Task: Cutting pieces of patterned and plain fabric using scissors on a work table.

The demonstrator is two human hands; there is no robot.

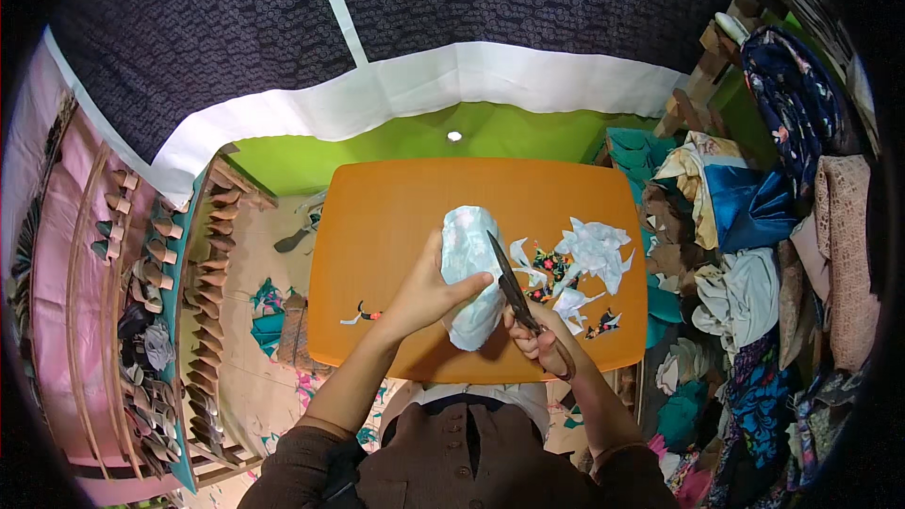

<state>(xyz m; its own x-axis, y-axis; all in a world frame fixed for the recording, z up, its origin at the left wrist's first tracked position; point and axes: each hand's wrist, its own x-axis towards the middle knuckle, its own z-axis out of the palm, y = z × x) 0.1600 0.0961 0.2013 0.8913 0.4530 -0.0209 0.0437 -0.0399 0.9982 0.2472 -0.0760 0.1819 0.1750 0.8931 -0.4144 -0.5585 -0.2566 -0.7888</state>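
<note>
My left hand is closed around a pale, faintly patterned oblong piece of fabric, thumb on top and fingers mostly hidden beneath. The piece is held above the orange-brown table. In my right hand is a pair of dark scissors, blades pointing up along the right edge of the fabric. Whether the blades are parted or touching the cloth is hard to make out. To the right lie crumpled white fabric scraps and black floral scraps.
Small scraps lie at the table's left. Shelves with rows of shoe lasts stand on the left. Folded and heaped fabrics fill the right side. Fabric offcuts litter the floor. A dark patterned cloth hangs beyond the table.
</note>
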